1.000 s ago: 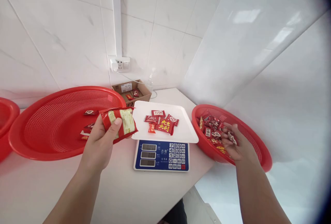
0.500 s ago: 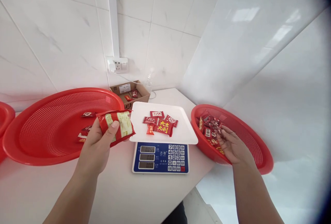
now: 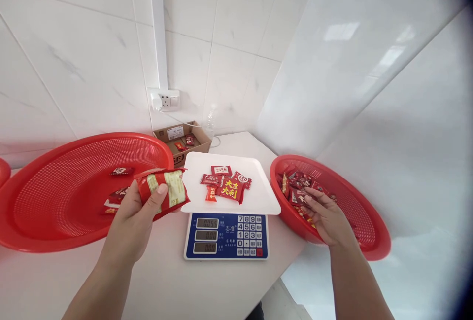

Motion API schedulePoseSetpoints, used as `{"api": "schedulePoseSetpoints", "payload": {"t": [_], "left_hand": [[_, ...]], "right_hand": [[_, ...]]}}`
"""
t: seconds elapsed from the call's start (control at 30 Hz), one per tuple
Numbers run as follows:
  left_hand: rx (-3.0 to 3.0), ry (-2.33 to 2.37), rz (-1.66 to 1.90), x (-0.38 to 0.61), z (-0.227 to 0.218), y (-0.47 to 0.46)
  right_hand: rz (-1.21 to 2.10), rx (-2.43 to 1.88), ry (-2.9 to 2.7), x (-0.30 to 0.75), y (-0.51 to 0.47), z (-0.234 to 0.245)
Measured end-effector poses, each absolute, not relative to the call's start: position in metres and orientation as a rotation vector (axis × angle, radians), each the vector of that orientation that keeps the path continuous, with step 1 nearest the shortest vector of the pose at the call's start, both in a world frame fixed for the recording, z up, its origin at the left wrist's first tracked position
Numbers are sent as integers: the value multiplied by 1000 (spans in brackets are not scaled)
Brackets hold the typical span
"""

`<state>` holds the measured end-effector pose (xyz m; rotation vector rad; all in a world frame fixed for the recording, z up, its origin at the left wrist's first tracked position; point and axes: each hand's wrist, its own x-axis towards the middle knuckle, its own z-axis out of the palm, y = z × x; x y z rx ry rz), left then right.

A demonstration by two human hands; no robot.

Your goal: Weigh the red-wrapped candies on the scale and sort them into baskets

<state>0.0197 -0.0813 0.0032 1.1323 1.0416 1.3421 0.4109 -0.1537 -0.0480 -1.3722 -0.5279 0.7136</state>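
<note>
My left hand is closed around a red and cream snack bag, held just left of the scale's white tray. Several red wrapped candies lie on that tray, above the blue scale. My right hand reaches into the small red basket on the right, palm down, fingers spread over the heap of wrapped candies inside. I cannot see anything gripped in it.
A large red mesh basket with a few candies sits at the left. An open cardboard box stands behind the scale by the tiled wall, below a wall socket. The table edge runs diagonally under the right basket.
My right hand turned palm down and moved deeper into the small basket. The view tilted up slightly, so everything sits lower. My left hand keeps the bag in the same place.
</note>
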Motion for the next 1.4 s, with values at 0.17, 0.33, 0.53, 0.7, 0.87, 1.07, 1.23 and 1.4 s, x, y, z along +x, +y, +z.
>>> {"api": "schedulePoseSetpoints", "payload": {"t": [0.17, 0.33, 0.53, 0.7, 0.87, 1.07, 1.23, 1.4], "left_hand": [[1086, 1066, 1342, 22, 4, -82], [1113, 1012, 1321, 23, 4, -82], [1083, 1005, 1346, 23, 6, -83], [1102, 1012, 1322, 21, 6, -84], [1096, 1003, 1326, 20, 5, -85], [1078, 973, 1301, 17, 4, -88], [1078, 976, 1306, 16, 6, -89], [1072, 983, 1300, 17, 6, -87]], "right_hand": [[723, -1368, -540, 407, -154, -47], [689, -1370, -503, 404, -152, -43], [403, -1587, -671, 406, -153, -44], [157, -1700, -864, 371, -155, -26], [722, -1645, -1318, 316, -135, -11], [988, -1488, -1578, 284, -95, -13], [1077, -1508, -1746, 287, -85, -12], [1091, -1570, -1749, 296, -90, -10]]}}
